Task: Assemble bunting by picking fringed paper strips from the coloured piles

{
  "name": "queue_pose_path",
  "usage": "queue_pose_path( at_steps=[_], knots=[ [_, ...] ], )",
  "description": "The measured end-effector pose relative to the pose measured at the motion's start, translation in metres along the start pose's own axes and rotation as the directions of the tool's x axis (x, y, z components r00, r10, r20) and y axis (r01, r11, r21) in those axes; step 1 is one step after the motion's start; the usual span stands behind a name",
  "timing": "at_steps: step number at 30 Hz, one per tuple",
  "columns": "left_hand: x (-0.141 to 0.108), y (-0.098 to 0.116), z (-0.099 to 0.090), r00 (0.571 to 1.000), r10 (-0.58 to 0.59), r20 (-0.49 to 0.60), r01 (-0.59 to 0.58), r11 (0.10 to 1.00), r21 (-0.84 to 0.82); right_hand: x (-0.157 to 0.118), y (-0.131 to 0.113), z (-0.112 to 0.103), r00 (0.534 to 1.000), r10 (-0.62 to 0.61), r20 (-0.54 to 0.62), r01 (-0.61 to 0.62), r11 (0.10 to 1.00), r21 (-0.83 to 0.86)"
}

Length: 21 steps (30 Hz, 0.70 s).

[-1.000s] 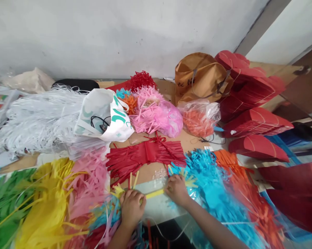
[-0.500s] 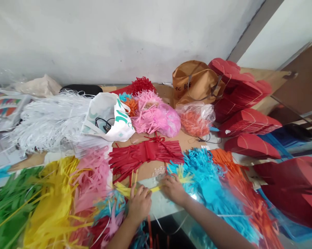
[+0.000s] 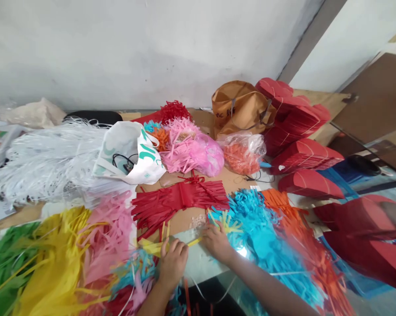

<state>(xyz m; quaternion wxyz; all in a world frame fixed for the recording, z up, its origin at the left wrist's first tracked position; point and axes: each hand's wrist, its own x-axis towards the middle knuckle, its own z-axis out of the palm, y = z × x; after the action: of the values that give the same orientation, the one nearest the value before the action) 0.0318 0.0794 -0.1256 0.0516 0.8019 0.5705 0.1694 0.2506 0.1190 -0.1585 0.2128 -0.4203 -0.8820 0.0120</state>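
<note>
A twisted yellow fringed strip (image 3: 194, 242) stretches between both hands above a pale board (image 3: 198, 262). My left hand (image 3: 174, 259) is closed on its left part, where loose yellow tails (image 3: 149, 245) fan out. At the other end my right hand (image 3: 215, 239) grips the strip, and pale yellow fringe (image 3: 229, 223) spreads beyond its fingers. Just behind the hands lies a red fringed bundle (image 3: 183, 196), tied near its top. Small pale bits (image 3: 198, 220) are scattered on the brown surface between the bundle and my right hand.
Green (image 3: 10, 259), yellow (image 3: 53, 259) and pink (image 3: 110, 228) fringes lie left; blue (image 3: 267, 237) and orange (image 3: 303, 237) ones right. Behind stand a white bag (image 3: 128, 153) and a brown bag (image 3: 240, 107). Red stacks (image 3: 310, 156) line the right side.
The view has shifted slightly, so the table's contents appear further left. Both hands keep their grip on the yellow strip. A dark blurred shape has come in at the right edge.
</note>
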Motion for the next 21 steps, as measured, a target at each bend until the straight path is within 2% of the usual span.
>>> queue_pose_path(
  at_steps=[3, 7, 10, 14, 18, 21],
  knots=[
    [-0.002, -0.004, -0.002, 1.000, -0.010, -0.001, 0.010, 1.000, -0.019, -0.004, 0.010, 0.004, 0.999, 0.034, 0.002, -0.034, 0.999, 0.005],
    [0.001, -0.004, -0.008, 0.999, -0.047, 0.022, 0.048, 0.998, -0.041, 0.000, 0.011, 0.000, 0.992, -0.004, 0.129, -0.005, 0.998, 0.068],
    [0.005, -0.005, -0.014, 0.997, -0.061, 0.049, 0.065, 0.995, -0.077, 0.006, 0.010, -0.006, 0.988, -0.009, 0.156, -0.012, 0.991, 0.133],
    [0.010, -0.006, -0.023, 0.983, -0.161, 0.091, 0.169, 0.982, -0.086, 0.015, 0.008, -0.015, 0.969, 0.096, 0.230, -0.146, 0.966, 0.214],
    [0.018, 0.002, -0.026, 0.958, -0.263, 0.111, 0.263, 0.965, 0.009, 0.033, -0.002, -0.022, 0.890, 0.270, 0.366, -0.323, 0.942, 0.089],
    [0.021, 0.011, -0.021, 0.978, -0.185, 0.100, 0.182, 0.983, 0.038, 0.044, -0.013, -0.025, 0.856, 0.301, 0.420, -0.312, 0.949, -0.046]
  ],
)
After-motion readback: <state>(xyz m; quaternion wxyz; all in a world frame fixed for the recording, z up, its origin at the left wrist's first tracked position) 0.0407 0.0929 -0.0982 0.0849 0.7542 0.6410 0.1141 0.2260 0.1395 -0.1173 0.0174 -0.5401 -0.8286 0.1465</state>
